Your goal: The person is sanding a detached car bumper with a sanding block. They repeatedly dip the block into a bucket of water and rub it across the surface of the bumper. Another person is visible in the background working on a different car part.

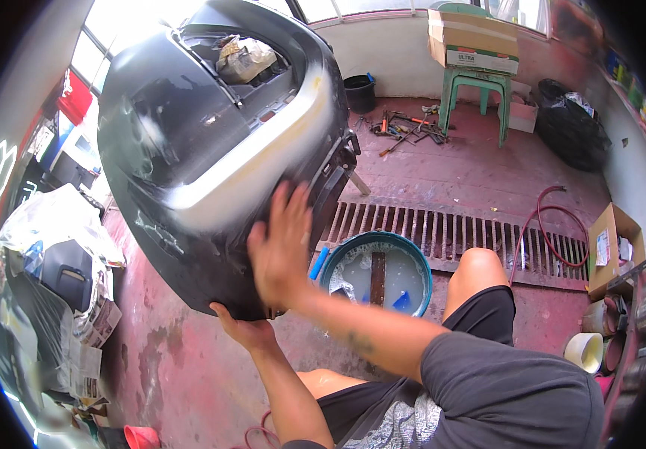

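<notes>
A large dark car bumper stands tilted up in front of me, with a whitish sanded patch curving across it. My left hand grips its lower edge, thumb on the near face and the other fingers partly hidden beneath. Flat against the dark surface just below the patch lies my right hand, fingers stretched out and slightly blurred, with no tool visible in it. To the right of the bumper is a blue-green bucket of cloudy water. A brown strip and a blue piece show in it.
A floor grate runs behind the bucket. Farther back are scattered tools and a green stool bearing a cardboard box. A red hose and cans lie right; plastic-covered parts stand left.
</notes>
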Demonstrator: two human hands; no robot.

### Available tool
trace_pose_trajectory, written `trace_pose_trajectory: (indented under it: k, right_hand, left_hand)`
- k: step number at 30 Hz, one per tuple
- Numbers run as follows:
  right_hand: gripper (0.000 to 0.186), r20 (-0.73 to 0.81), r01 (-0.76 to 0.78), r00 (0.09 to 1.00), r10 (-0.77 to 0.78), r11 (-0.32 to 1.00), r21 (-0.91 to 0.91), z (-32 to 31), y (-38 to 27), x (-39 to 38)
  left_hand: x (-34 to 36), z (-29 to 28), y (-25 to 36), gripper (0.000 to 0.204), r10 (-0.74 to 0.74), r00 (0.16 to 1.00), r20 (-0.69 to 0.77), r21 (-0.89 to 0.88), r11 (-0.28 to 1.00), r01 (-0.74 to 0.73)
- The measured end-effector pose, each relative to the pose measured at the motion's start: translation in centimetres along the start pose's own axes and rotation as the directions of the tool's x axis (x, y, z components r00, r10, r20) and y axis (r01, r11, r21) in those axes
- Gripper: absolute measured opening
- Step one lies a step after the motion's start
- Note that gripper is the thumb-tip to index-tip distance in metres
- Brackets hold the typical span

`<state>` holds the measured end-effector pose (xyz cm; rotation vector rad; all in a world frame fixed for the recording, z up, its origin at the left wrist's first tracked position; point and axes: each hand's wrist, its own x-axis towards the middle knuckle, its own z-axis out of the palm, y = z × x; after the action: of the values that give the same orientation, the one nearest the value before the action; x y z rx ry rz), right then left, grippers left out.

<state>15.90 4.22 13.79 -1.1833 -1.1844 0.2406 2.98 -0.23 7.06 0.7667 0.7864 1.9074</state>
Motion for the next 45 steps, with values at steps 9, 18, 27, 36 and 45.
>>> trace_pose_trajectory:
  k: [9,18,27,36,45]
  right_hand:
    - [0.077,-0.177,-0.120,0.977,0.121,0.993,0.015,-1.6,5.0,12.0]
    - [0.080,-0.109,-0.129,0.984,0.137,0.989,0.077,-2.0,5.7,14.4]
    - [0.082,-0.016,0.029,0.999,-0.029,1.000,0.007,-1.0,3.3,5.9]
    - [0.095,0.149,0.165,0.975,-0.166,0.986,0.016,0.8,-0.2,-4.7]
    - [0.081,-0.034,0.238,0.970,-0.240,0.970,-0.042,-0.2,0.7,4.3]
  left_hand:
    - [-0.6,1.4,0.4,0.091,-0.001,0.990,-0.143,0.065,0.998,0.010]
    - [-0.5,0.4,1.7,0.091,0.010,0.996,-0.094,0.107,0.994,0.000]
    - [-1.0,-0.2,1.6,0.091,-0.041,0.998,-0.053,0.035,0.998,0.043]
    - [0.4,-1.7,-0.1,0.083,-0.100,0.991,0.089,-0.131,0.985,0.111]
    - [0.1,0.5,-0.4,0.076,0.035,0.997,-0.068,-0.069,0.997,-0.039]
